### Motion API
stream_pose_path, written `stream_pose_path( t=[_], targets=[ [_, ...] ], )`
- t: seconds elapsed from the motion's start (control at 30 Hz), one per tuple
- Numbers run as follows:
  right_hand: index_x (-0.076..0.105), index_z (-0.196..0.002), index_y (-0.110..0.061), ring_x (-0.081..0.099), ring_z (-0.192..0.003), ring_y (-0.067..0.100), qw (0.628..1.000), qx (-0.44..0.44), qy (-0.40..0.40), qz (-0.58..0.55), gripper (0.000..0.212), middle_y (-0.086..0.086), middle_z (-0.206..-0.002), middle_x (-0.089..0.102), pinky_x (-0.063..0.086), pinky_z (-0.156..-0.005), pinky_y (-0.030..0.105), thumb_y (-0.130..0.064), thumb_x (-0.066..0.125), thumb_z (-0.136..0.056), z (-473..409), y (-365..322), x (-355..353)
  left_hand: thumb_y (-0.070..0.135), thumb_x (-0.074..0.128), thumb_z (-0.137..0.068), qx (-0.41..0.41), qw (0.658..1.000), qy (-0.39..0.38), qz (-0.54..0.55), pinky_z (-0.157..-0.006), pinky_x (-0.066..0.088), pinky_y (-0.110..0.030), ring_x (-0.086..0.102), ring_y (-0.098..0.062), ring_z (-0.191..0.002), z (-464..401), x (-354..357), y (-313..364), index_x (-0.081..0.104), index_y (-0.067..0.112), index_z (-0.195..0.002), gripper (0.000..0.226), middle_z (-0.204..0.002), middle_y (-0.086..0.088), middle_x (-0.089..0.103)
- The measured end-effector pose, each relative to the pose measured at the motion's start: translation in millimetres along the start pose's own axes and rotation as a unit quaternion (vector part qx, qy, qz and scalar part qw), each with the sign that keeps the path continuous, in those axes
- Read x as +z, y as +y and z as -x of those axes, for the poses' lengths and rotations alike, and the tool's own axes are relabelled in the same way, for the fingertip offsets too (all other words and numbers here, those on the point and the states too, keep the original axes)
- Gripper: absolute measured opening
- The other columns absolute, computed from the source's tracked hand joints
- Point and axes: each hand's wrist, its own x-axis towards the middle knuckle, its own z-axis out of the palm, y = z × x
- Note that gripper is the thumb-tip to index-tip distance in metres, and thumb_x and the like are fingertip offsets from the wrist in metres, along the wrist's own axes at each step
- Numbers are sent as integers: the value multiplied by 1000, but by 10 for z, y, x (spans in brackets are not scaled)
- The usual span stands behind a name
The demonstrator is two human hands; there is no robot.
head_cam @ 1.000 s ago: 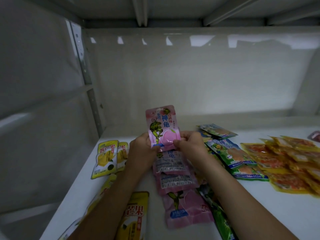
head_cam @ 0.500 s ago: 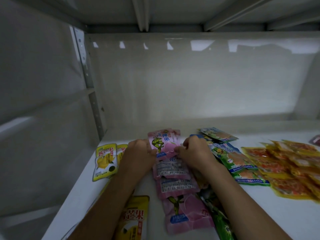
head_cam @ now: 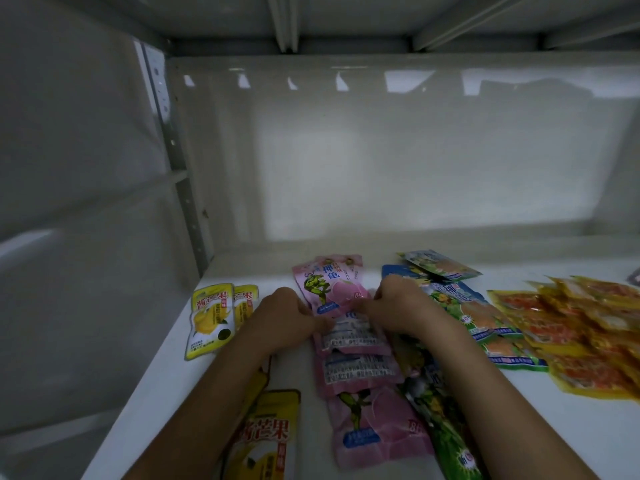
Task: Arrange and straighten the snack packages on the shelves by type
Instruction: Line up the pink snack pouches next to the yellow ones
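A pink snack packet [head_cam: 329, 282] with a green turtle print lies flat at the far end of a row of pink packets [head_cam: 353, 368] running toward me on the white shelf [head_cam: 162, 372]. My left hand [head_cam: 284, 320] pinches its lower left edge and my right hand [head_cam: 394, 303] pinches its lower right edge. Two pink packets in the row lie back side up. The nearest pink packet [head_cam: 377, 427] lies face up.
Yellow mango packets [head_cam: 211, 320] lie at the left, another yellow packet [head_cam: 266, 438] near the front edge. Green-and-blue packets [head_cam: 478, 313] sit right of the pink row, orange-yellow packets [head_cam: 588, 327] farther right. A metal upright [head_cam: 180, 188] bounds the left; the shelf above hangs low.
The pink packet was held upright in both hands; it has been lowered and laid flat at the far end of the pink row, with both hands still on its lower edge.
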Motion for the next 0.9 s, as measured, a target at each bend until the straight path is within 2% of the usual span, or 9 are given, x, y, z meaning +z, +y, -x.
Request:
stream_pose_path(
  t=[0.13,0.23,0.37,0.5,0.67,0.77,0.8,0.83,0.9],
  targets=[
    [48,-73,-12,46,-56,17,1000,6,-8,-26,52,4,-68,48,33,-50,30,-54,68,-96,-7,-12,-16,44,82,-87,-12,999,-2,33,-47,25,-25,32,-7,-35,0,-11,8,65,7,-54,53,-41,4,39],
    [55,-82,-8,51,-62,17,999,7,-9,-45,53,5,-72,52,36,-52,29,-57,72,-91,-5,1,-37,47,83,-85,-17,998,-6,62,-59,35,-26,54,-14,-57,-5,-27,15,78,5,-68,45,-61,-14,63],
    [58,-87,-7,56,-72,22,997,19,-10,-73,52,8,-81,59,38,-55,30,-52,82,-83,-11,28,-44,49,83,-84,-15,998,-19,66,-61,38,-26,55,-11,-59,35,-53,60,78,10,-66,43,-59,-5,63],
    [68,-93,0,57,-68,21,996,20,-17,-87,56,9,-79,62,40,-59,29,-52,86,-79,10,29,-90,53,84,-81,-11,996,-44,73,-62,38,-27,54,-16,-66,64,-119,62,80,7,-71,47,-67,-15,59],
    [61,-56,-8,37,-37,16,987,18,-60,-151,49,5,-47,48,30,-46,22,-38,93,-76,193,14,-279,57,84,-77,-21,995,-77,57,-54,33,-24,46,-8,-55,131,-218,111,81,14,-71,44,-61,-1,51],
    [61,-60,-4,32,-34,15,972,42,-130,-191,44,4,-43,49,22,-44,24,-29,94,-75,249,54,-371,59,84,-76,-3,993,-109,49,-51,35,-17,54,1,-56,151,-223,157,83,11,-75,47,-58,10,46],
    [63,-63,-4,32,-35,15,970,49,-145,-189,42,5,-44,50,22,-46,26,-28,94,-75,250,64,-396,57,85,-76,0,992,-114,49,-53,36,-17,58,7,-64,157,-213,176,83,11,-77,46,-67,5,68],
    [66,-65,-3,32,-37,16,969,52,-155,-184,40,6,-47,50,23,-47,27,-29,95,-74,229,80,-413,55,86,-76,2,992,-117,47,-55,36,-18,57,13,-80,161,-207,193,84,11,-80,44,-104,19,59],
    [72,-68,-1,33,-40,17,968,59,-163,-184,39,8,-52,49,26,-47,24,-32,94,-75,221,92,-445,49,88,-76,6,991,-123,42,-61,40,-17,57,11,-98,174,-197,214,85,13,-91,39,-106,21,67]
  ],
)
